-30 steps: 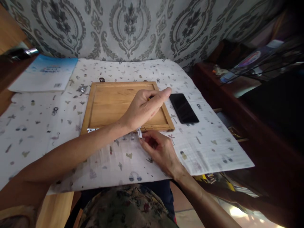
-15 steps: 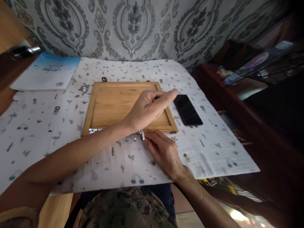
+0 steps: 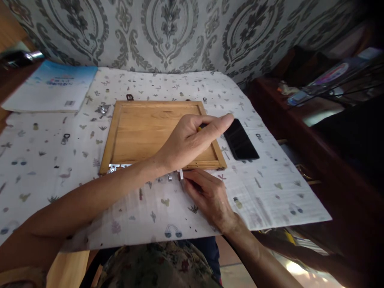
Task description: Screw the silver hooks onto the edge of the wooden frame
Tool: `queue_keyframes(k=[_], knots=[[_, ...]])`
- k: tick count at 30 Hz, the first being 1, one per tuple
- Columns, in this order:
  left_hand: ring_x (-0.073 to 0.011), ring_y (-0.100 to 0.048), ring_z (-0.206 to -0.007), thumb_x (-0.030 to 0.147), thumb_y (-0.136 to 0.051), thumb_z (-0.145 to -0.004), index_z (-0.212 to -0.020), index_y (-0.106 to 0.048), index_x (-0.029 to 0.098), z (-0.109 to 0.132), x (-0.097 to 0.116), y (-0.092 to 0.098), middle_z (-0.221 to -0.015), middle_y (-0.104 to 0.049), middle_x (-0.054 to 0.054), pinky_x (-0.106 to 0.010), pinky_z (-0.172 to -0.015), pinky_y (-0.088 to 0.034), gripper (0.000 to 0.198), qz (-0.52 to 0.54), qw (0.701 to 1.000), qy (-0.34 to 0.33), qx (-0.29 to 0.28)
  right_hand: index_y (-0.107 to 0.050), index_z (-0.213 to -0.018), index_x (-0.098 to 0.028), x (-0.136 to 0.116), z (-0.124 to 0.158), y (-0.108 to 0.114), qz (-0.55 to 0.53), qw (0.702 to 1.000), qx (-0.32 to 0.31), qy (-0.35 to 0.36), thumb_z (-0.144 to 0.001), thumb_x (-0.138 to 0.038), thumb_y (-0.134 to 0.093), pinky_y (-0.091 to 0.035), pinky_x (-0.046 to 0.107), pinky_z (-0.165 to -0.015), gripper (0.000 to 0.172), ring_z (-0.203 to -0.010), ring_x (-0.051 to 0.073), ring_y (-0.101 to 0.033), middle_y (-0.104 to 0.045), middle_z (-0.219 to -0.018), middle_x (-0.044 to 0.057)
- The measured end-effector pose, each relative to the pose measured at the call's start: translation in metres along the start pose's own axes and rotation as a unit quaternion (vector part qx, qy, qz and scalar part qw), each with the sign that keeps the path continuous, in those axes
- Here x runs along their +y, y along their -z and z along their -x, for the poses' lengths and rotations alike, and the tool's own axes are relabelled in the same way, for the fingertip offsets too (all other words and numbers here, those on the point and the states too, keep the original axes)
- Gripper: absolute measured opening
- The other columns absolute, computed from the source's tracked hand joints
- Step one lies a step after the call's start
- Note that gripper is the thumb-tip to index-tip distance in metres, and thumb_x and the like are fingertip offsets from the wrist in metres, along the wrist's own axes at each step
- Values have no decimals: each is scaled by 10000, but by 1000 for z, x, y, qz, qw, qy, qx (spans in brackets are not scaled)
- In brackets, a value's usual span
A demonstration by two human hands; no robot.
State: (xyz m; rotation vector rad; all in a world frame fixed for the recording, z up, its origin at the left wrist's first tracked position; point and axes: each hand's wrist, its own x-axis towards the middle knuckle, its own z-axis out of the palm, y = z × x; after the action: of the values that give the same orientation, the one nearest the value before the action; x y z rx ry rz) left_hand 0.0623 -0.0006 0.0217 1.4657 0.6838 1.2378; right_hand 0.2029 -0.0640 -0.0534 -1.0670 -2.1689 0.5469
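A wooden framed board (image 3: 141,132) lies flat on the patterned cloth. Along its front edge runs a metal strip with hooks (image 3: 120,166), partly hidden by my left forearm; a screw head shows at its left end. My left hand (image 3: 192,138) is above the board's right half, closed round a yellow-and-black object (image 3: 200,129) that is mostly hidden by the palm, thumb stretched out to the right. At the front edge my right hand (image 3: 210,194) has its fingertips pressed together at the rightmost metal hook (image 3: 180,175), gripping the strip's end.
A black phone (image 3: 241,140) lies right of the board. Small metal pieces (image 3: 103,109) sit to its left, and a blue-and-white book (image 3: 52,86) is at the back left. Patterned fabric (image 3: 168,36) hangs behind. A plastic bottle (image 3: 327,78) lies on the dark furniture at right.
The view has shifted slightly. My left hand has moved a little to the right, its thumb now overlapping the phone's corner. My right hand stays at the hook.
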Motion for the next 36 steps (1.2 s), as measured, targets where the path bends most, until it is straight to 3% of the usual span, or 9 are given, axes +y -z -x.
queue_keyframes(k=[9, 14, 19, 22, 24, 27, 31, 33, 36], knots=[[-59, -262, -470, 539, -573, -960, -544, -318, 203, 4, 2, 1, -487, -279, 64, -284, -468, -225, 592, 7, 1000, 5, -2, -750, -1083, -182, 5, 3, -6, 90, 995, 25, 23, -983, -176, -521, -620, 338, -753, 250, -877, 218, -737, -766, -996, 111], [-54, -286, -459, 446, -563, -989, -529, -335, 194, 5, 5, 0, -484, -320, 59, -290, -472, -234, 572, -10, 1000, -9, -15, -762, -1053, -190, 6, 3, -9, 144, 989, 20, 40, -981, -169, -515, -632, 341, -748, 258, -870, 223, -735, -765, -981, 117], [-13, -283, -412, 350, -573, -986, -517, -297, 191, -6, 39, 9, -471, -268, 89, -229, -457, -258, 566, 54, 995, -87, 2, -762, -1025, -194, 5, 2, -8, 154, 987, 18, 42, -979, -163, -516, -616, 326, -746, 253, -854, 215, -723, -755, -945, 101], [9, -262, -378, 270, -474, -1015, -535, -281, 196, -10, 62, 27, -474, -238, 91, -185, -436, -210, 522, 27, 997, -60, 43, -759, -1010, -193, 5, 2, -9, 149, 988, 20, 40, -984, -163, -515, -609, 324, -742, 248, -852, 214, -723, -753, -947, 102], [0, -223, -383, 351, -522, -1008, -552, -269, 202, -9, 67, 40, -478, -220, 85, -192, -411, -179, 542, 7, 997, -22, 69, -756, -994, -187, 6, 2, -9, 142, 989, 26, 43, -983, -158, -518, -605, 322, -729, 241, -843, 214, -724, -751, -936, 101], [-28, -219, -400, 522, -662, -904, -584, -327, 212, -1, 54, 57, -481, -215, 91, -219, -398, -186, 558, 22, 994, 34, 98, -751, -974, -183, 7, 2, -10, 135, 989, 34, 53, -975, -148, -523, -600, 319, -714, 230, -825, 214, -722, -746, -913, 96], [-44, -290, -470, 401, -606, -929, -658, -388, 199, 11, 24, 71, -554, -306, 82, -209, -469, -269, 402, 33, 987, 69, 141, -749, -973, -204, 8, 1, -10, 136, 989, 31, 49, -966, -142, -522, -598, 312, -704, 236, -805, 208, -723, -751, -907, 80], [-56, -333, -520, 315, -574, -931, -687, -391, 197, 19, 14, 75, -590, -351, 75, -220, -535, -329, 327, 28, 990, 57, 125, -750, -974, -201, 8, 1, -9, 137, 989, 35, 49, -963, -144, -524, -603, 319, -693, 233, -803, 214, -729, -755, -912, 82], [-82, -371, -585, 351, -527, -968, -745, -430, 200, 31, 9, 76, -639, -390, 64, -251, -620, -381, 287, -29, 996, 14, 83, -749, -964, -197, 10, 1, -10, 134, 989, 36, 52, -962, -150, -525, -611, 325, -681, 229, -803, 220, -738, -758, -924, 86]])
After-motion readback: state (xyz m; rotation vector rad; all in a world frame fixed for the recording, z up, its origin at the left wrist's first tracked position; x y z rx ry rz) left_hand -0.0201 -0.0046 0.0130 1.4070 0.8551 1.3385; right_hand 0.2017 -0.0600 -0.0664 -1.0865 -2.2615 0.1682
